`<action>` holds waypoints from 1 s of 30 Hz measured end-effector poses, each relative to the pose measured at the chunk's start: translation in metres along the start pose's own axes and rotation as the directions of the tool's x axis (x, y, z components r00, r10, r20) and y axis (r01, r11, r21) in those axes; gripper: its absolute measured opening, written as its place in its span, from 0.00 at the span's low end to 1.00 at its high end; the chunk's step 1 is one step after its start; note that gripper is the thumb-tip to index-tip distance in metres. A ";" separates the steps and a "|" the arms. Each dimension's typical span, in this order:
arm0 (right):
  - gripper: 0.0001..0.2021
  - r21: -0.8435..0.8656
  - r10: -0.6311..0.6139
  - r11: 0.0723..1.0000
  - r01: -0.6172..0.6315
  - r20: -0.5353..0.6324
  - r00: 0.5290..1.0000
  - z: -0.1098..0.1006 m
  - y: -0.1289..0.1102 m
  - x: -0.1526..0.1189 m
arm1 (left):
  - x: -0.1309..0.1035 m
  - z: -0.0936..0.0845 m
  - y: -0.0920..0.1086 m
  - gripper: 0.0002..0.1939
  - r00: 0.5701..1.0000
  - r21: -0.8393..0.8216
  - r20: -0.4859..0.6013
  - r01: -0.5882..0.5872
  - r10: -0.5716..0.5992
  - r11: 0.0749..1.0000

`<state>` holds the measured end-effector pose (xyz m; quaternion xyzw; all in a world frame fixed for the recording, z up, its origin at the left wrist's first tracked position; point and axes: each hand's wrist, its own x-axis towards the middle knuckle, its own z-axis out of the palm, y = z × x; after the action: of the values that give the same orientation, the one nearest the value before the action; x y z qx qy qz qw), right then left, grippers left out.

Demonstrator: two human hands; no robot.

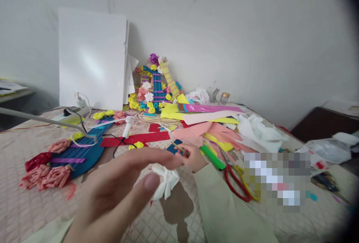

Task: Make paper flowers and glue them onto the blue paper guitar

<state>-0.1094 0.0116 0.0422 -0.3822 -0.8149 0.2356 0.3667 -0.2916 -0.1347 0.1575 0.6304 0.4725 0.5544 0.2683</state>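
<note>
Close to the camera, my left hand (117, 194) pinches a white crepe paper flower (165, 181) between thumb and fingers. Its folded petals point right and down. Farther out, my right hand (193, 157) is closed on a thin wooden stick (178, 146), whose tip points up and left. A dark blue scrap (174, 146) lies by that stick. Beside my right wrist are a green paper roll (212, 157) and scissors with red handles (237, 185). A white hot glue gun (128, 127) stands beyond my left hand, on a red paper strip (146, 138).
At left lies a blue paper guitar (86, 160) with pink paper roses (54, 177). More decorated guitars (158, 84) lean on the wall beside white boards (92, 59). Pink and yellow crepe sheets (196, 130), crumpled white paper (259, 130) and a plastic bottle (327, 151) lie at right.
</note>
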 end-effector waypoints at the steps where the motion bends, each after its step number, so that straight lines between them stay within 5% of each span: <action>1: 0.11 0.008 -0.027 1.000 0.026 0.043 0.999 0.000 -0.001 0.000 | 0.006 0.004 -0.007 0.09 1.000 0.011 0.023 0.002 -0.002 1.000; 6: 0.16 0.049 -0.153 0.988 0.146 0.236 0.960 0.012 0.002 0.000 | 0.015 0.013 -0.082 0.07 0.991 0.070 0.063 0.111 -0.115 0.991; 10: 0.09 0.087 -0.123 0.990 0.108 0.188 0.974 0.024 0.004 0.000 | 0.019 0.012 -0.125 0.09 0.981 0.068 0.053 0.184 -0.188 0.981; 13: 0.07 0.157 -0.046 0.987 0.030 0.099 0.994 0.023 0.000 0.005 | 0.037 0.015 -0.131 0.11 0.980 0.067 0.086 0.176 -0.181 0.982; 18: 0.06 0.346 0.075 0.935 -0.078 0.020 0.997 0.011 -0.016 0.024 | 0.067 0.030 -0.128 0.14 0.940 0.124 0.316 0.096 -0.130 0.988; 25: 0.08 0.347 0.289 0.888 -0.302 0.092 0.953 0.017 -0.017 0.035 | 0.068 0.047 -0.150 0.12 0.963 0.119 0.227 0.118 -0.143 0.986; 30: 0.11 0.171 0.101 0.980 -0.104 0.030 0.994 0.000 -0.024 0.026 | 0.065 0.042 -0.161 0.11 0.956 0.120 0.209 0.183 -0.205 0.976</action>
<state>-0.1316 0.0183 0.0690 -0.3880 -0.7746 0.3276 0.3769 -0.3038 -0.0030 0.0376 0.6509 0.5264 0.4280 0.3406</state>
